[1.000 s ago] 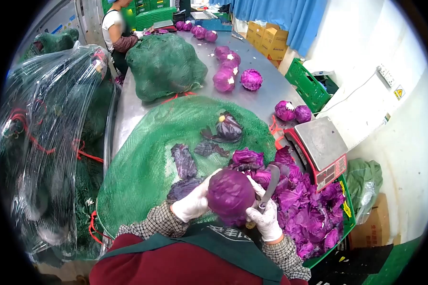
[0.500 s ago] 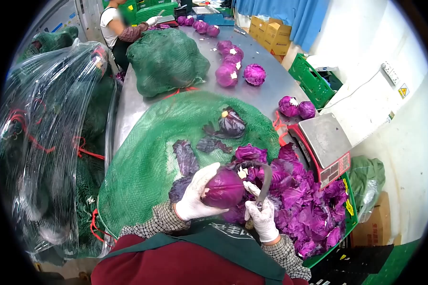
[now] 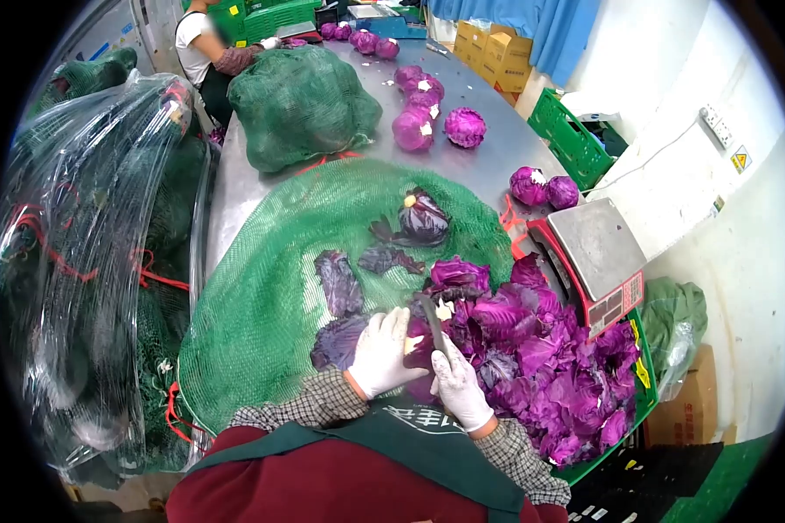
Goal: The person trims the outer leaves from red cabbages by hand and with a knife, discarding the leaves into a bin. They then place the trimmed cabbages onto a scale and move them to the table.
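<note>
My left hand (image 3: 384,356), in a white glove, grips a red cabbage (image 3: 420,356) from its left side, with the pale cut stem showing between the hands. My gloved right hand (image 3: 460,385) is closed round a knife (image 3: 433,324), its dark curved blade pointing up and away right beside the cabbage. Part of the cabbage is hidden behind the hands. Just right of it, loose purple leaves (image 3: 549,366) fill a green crate (image 3: 647,410). Beyond my hands, dark outer leaves (image 3: 340,283) and a dark untrimmed cabbage (image 3: 424,220) lie on a green mesh bag (image 3: 262,288).
A scale (image 3: 595,253) stands at the right edge of the steel table (image 3: 497,118). Several trimmed cabbages (image 3: 412,128) sit farther back. A full mesh sack (image 3: 305,109) rests at back left, near another person (image 3: 205,48). Plastic-wrapped sacks (image 3: 96,279) stand at left.
The cabbage has turned and moved slightly right and lower between my hands. My right hand has come in closer, bringing the knife blade against the stem side.
</note>
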A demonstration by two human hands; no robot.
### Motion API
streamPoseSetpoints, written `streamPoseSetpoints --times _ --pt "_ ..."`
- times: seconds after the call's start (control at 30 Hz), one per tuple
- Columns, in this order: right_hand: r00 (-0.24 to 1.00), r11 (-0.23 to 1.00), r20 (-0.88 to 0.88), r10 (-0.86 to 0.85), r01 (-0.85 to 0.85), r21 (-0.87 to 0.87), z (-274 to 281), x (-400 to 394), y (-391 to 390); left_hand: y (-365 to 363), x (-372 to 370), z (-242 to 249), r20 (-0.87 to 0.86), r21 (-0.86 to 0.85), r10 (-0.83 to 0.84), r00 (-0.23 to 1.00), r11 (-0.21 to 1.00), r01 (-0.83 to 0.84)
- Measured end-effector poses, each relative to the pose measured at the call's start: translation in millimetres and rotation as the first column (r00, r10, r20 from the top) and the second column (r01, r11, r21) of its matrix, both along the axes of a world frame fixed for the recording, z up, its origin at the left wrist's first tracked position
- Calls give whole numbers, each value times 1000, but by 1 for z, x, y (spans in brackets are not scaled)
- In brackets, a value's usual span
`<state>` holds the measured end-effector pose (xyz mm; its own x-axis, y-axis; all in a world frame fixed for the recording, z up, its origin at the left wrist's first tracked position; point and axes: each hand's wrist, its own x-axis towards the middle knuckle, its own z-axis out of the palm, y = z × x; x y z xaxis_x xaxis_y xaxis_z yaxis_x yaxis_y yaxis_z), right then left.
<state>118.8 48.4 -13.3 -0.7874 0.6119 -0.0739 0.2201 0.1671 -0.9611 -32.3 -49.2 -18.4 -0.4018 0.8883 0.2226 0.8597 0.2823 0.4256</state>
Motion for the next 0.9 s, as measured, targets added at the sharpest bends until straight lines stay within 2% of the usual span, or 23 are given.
streamPoseSetpoints --times 0.03,0.17,0.27,0.3,0.4,0.6,0.7,0.73,0.8,0.83,0.9 --pt "1000 989 10 17 -18 144 -19 0 3 1 3 3 37 -40 -1 999 999 2" --pt "1000 974 8 13 -14 225 -24 1 6 2 -5 15 81 -118 -83 993 989 92" --pt "1000 953 21 -4 -3 304 -17 0 6 3 -6 10 54 -161 -56 997 985 64" --pt "998 843 20 51 -54 535 -34 1 9 4 -6 7 40 -153 -49 998 987 55" --pt "998 816 63 16 -49 576 -29 0 6 8 -3 2 76 -154 -25 997 987 37" --pt "973 841 225 -43 -86 534 -15 -7 5 18 4 1 176 -152 7 984 988 20" --pt "944 776 325 -57 -163 609 -12 -15 10 26 10 -2 71 -197 46 996 980 -31" --pt "961 776 268 -74 -114 620 -6 -20 12 27 11 -2 75 -200 47 996 979 -31" --pt "911 813 408 -62 -191 550 1 -25 21 29 11 0 80 -202 49 996 979 -32" --pt "940 781 340 -27 -192 594 -12 -24 30 30 11 1 75 -192 52 996 981 -37" --pt "932 792 362 -3 -219 570 -17 -27 41 31 12 2 56 -207 55 997 977 -42"
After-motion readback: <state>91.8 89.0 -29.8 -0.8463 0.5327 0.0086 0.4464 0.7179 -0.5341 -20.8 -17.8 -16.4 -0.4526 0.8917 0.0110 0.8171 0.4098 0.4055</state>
